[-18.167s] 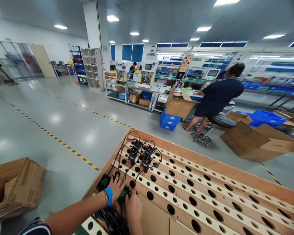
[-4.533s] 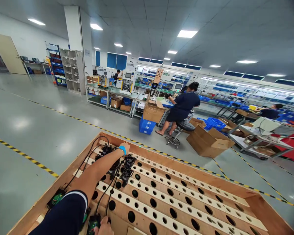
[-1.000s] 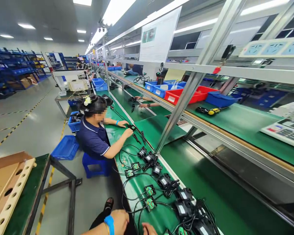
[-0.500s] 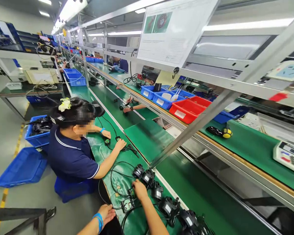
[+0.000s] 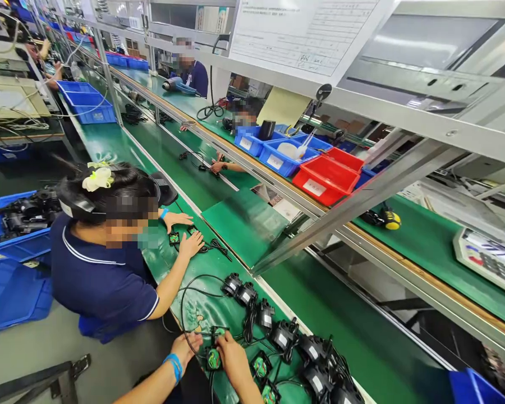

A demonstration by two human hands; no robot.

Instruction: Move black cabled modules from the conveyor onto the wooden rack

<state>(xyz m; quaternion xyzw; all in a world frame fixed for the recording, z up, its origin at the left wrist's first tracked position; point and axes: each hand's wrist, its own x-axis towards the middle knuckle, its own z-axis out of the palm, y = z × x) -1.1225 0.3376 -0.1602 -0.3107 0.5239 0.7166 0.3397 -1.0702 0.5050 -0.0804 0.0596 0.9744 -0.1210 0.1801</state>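
Note:
My left hand (image 5: 184,349), with a blue wristband, reaches open over a green assembly belt (image 5: 345,336). My right hand (image 5: 233,359) has its fingertips on a small green circuit board (image 5: 213,359) in a black holder, between my hands. Black cables (image 5: 189,306) loop across the belt to my left. A row of black cabled units (image 5: 266,313) runs along the belt just above my hands, and further green boards (image 5: 260,367) lie to my right. A seated co-worker's hands (image 5: 184,231) work on small boards (image 5: 174,238) further along.
A blue crate of black units (image 5: 19,221) and a flat blue tray (image 5: 12,297) stand left of the seated co-worker. An aluminium rail (image 5: 353,216) divides the belts. Red and blue bins (image 5: 326,179) sit on the far line, and a dark metal stand (image 5: 63,376) is at lower left.
My view has swung from the wooden board with holes to the green belt. My hands have moved down the belt, away from the row of units, and closed in on the small green board.

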